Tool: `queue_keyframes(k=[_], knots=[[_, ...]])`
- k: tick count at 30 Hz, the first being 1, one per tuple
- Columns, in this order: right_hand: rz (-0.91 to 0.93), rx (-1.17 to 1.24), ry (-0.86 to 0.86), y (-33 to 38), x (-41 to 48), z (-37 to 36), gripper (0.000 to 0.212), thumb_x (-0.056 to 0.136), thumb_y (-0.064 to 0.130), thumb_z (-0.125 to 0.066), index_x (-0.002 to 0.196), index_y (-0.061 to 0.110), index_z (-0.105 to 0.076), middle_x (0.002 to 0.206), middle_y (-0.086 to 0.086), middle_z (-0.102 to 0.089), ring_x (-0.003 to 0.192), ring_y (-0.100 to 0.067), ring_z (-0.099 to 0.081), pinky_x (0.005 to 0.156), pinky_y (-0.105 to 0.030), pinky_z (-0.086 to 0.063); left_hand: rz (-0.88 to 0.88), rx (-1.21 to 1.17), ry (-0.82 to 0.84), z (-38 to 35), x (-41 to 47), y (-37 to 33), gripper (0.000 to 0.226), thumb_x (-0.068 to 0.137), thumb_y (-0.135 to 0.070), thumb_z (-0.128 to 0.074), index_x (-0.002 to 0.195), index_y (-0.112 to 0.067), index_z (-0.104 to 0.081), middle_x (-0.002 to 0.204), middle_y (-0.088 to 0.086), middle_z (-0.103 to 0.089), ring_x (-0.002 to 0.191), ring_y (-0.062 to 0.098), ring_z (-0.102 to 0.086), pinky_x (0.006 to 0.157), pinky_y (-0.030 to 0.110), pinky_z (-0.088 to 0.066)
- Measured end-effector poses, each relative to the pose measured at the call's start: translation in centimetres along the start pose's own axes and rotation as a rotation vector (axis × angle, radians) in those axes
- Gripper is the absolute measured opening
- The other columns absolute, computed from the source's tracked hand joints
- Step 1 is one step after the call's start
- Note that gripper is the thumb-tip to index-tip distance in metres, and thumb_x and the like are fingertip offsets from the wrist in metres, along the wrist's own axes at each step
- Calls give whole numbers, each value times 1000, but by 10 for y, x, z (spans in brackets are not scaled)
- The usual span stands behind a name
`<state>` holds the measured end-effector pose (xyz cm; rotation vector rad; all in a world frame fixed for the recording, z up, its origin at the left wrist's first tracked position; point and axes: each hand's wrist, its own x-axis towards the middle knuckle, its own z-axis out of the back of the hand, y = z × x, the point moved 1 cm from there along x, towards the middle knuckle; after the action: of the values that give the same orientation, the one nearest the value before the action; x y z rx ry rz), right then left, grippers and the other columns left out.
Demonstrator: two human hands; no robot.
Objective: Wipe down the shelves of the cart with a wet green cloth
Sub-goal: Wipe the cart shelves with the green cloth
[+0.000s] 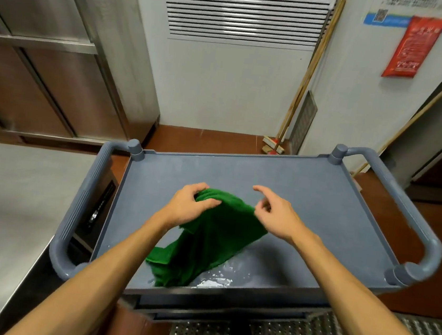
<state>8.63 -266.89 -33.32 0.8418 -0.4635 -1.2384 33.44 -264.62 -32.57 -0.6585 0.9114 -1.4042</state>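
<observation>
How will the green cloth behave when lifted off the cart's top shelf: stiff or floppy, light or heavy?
Probably floppy: the green cloth sags in folds below the left hand gripping it. Likely heavyish for its size, since water lies on the top shelf beside it. It may drip.

Both forearms reach toward 12 o'clock. The left hand grips the cloth; the right hand, at its 3 o'clock, curls loosely, forefinger out.
</observation>
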Motion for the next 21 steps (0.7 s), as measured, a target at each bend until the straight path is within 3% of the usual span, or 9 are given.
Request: queue_keyframes(k=[2, 4, 6, 8, 10, 12, 14, 18, 21], knots=[[-1, -12, 73, -6, 9, 2, 53, 85, 20, -59, 134, 35, -53, 95, 4, -64, 81, -7, -62, 78, -22, -49, -58, 19, 95, -6, 13, -13, 15, 83, -17, -79, 96, -13, -72, 93, 10, -74, 93, 28, -70, 90, 44, -55], [36, -71, 154, -9, 20, 1, 54, 83, 23, -68, 135, 32, -55, 121, 4, -54, 104, -12, -57, 93, -25, -44, -118, 140, 186, -17, 25, -24, 24, 77, -13, -80, 100, -17, -74, 94, 4, -76, 92, 22, -70, 90, 37, -55], [87, -73, 265, -8, 34, 0, 61, 81, 21, -73, 138, 28, -52, 130, 10, -48, 116, -6, -49, 97, -20, -38, -163, 274, 221, -30, 35, -32, 33, 73, -14, -79, 105, -20, -75, 96, 0, -76, 91, 16, -69, 86, 29, -53], [92, -32, 365, -6, 48, -1, 46, 79, 17, -74, 124, 24, -63, 110, 12, -61, 98, -1, -56, 84, -19, -43, -199, 353, 214, -36, 45, -37, 37, 70, -14, -77, 106, -22, -74, 97, -1, -75, 89, 15, -67, 81, 27, -51], [77, -97, 383, -5, 61, -2, 15, 80, 19, -73, 94, 20, -69, 83, 3, -65, 78, -12, -58, 71, -33, -47, -193, 385, 173, -36, 54, -35, 40, 68, -14, -75, 107, -23, -71, 95, -1, -73, 86, 18, -65, 79, 32, -53], [69, -180, 318, -8, 74, 1, 10, 83, 24, -72, 78, 22, -64, 76, -2, -63, 74, -20, -58, 67, -36, -46, -140, 342, 91, -32, 63, -28, 47, 67, -14, -75, 111, -24, -62, 95, -1, -68, 83, 20, -62, 77, 38, -54], [89, -157, 252, -11, 84, 7, 4, 88, 21, -68, 85, 21, -70, 81, -3, -68, 80, -23, -63, 72, -37, -49, -61, 292, 33, -30, 72, -17, 60, 67, -15, -80, 120, -26, -54, 104, 0, -63, 88, 22, -62, 81, 39, -53], [130, -31, 161, -15, 97, 31, 29, 91, 3, -59, 111, 15, -74, 108, 1, -75, 102, -13, -66, 95, -30, -51, 187, 267, 177, -37, 81, 24, 98, 62, -26, -94, 145, -23, -42, 132, 4, -54, 108, 23, -59, 89, 33, -50], [141, 161, 94, -17, 101, 57, 27, 91, -5, -58, 110, 6, -74, 104, -4, -74, 90, -7, -67, 87, -25, -54, 256, 387, 298, -47, 81, 58, 90, 68, -30, -91, 146, -23, -46, 144, 4, -51, 129, 24, -52, 104, 33, -45]])
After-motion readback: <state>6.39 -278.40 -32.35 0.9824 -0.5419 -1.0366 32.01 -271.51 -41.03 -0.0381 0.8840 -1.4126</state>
